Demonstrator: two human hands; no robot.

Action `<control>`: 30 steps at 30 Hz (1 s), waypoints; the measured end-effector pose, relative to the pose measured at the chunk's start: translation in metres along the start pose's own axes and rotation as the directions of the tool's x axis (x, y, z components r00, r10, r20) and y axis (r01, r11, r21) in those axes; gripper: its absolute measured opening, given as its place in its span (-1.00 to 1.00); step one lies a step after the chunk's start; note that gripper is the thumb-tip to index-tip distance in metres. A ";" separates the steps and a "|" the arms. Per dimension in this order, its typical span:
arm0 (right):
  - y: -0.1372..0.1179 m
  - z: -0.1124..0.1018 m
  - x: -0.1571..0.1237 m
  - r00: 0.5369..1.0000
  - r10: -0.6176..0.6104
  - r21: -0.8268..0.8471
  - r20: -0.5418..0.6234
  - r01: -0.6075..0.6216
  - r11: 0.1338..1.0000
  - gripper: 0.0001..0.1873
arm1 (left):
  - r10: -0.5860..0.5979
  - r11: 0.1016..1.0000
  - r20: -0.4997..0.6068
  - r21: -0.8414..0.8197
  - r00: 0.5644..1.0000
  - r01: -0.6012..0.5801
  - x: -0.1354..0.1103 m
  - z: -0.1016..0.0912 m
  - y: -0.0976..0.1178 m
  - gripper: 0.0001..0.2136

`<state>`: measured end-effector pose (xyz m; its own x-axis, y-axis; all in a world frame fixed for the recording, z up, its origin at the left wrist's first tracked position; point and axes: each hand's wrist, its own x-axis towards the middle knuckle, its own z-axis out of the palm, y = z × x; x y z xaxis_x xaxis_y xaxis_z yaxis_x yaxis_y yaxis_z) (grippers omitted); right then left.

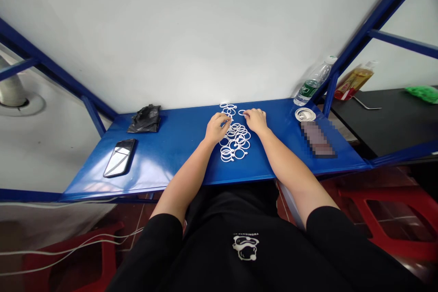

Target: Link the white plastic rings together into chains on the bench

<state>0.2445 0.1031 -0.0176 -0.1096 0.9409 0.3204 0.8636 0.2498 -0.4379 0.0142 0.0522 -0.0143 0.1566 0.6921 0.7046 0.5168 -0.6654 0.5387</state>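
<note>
A pile of several white plastic rings (pixel 235 141) lies on the blue table (pixel 178 155) between my two hands. My left hand (pixel 216 127) rests at the pile's left edge, fingers curled and pinching a white ring at the fingertips. My right hand (pixel 255 119) sits at the pile's upper right, fingers curled, pinching another white ring (pixel 242 112). A few more rings (pixel 228 107) lie just beyond the hands, near the wall.
A black phone (pixel 120 157) lies at the table's left. A crumpled black bag (pixel 145 118) sits at the back left. A coiled white cable (pixel 305 114), a blurred flat object (pixel 318 140) and a plastic bottle (pixel 313 81) stand at the right. Red stools (pixel 386 219) are below.
</note>
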 end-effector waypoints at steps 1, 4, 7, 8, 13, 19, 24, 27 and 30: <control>-0.001 -0.001 0.000 1.000 0.014 0.015 -0.001 -0.014 1.000 -0.73 | -0.001 1.000 0.016 0.004 1.000 0.001 0.000 0.000 0.002 -0.85; -0.004 -0.001 0.003 0.999 0.033 0.167 -0.009 -0.031 0.985 -0.75 | -0.003 1.000 0.048 0.007 0.999 0.003 0.000 0.000 0.004 -0.83; -0.009 -0.002 0.003 0.999 -0.028 0.422 -0.027 0.036 0.906 -0.73 | -0.004 1.000 0.025 0.010 1.000 0.004 -0.001 0.000 0.004 -0.84; -0.012 -0.002 0.002 0.998 -0.059 0.485 -0.033 0.067 0.872 -0.72 | -0.008 1.000 0.007 0.013 1.000 0.008 -0.001 -0.001 0.003 -0.84; -0.032 -0.005 -0.009 0.972 -0.230 0.533 -0.046 0.219 0.817 -0.74 | -0.064 0.996 -0.123 0.054 0.990 0.071 0.001 -0.005 0.001 -0.70; -0.046 -0.010 -0.018 0.941 -0.327 0.522 -0.087 0.323 0.790 -0.73 | -0.038 0.999 0.019 0.035 0.999 0.037 0.002 -0.003 -0.002 -0.70; -0.051 -0.014 -0.019 0.968 -0.229 0.585 -0.103 0.245 0.773 -0.80 | -0.037 0.998 0.017 -0.051 0.999 0.038 0.000 0.000 -0.004 -0.74; -0.054 -0.016 -0.020 0.976 -0.191 0.611 -0.108 0.217 0.761 -0.82 | -0.055 0.992 0.011 -0.111 0.998 0.056 0.000 -0.001 -0.002 -0.76; -0.056 -0.015 -0.021 0.977 -0.179 0.644 -0.120 0.214 0.734 -0.82 | -0.100 0.978 0.006 -0.183 0.995 0.100 0.001 -0.002 0.000 -0.72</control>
<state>0.2057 0.0659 0.0128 -0.2022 0.8466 0.4923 0.2936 0.5320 -0.7942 0.0128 0.0527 -0.0131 0.1095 0.7570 0.6441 0.3668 -0.6330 0.6817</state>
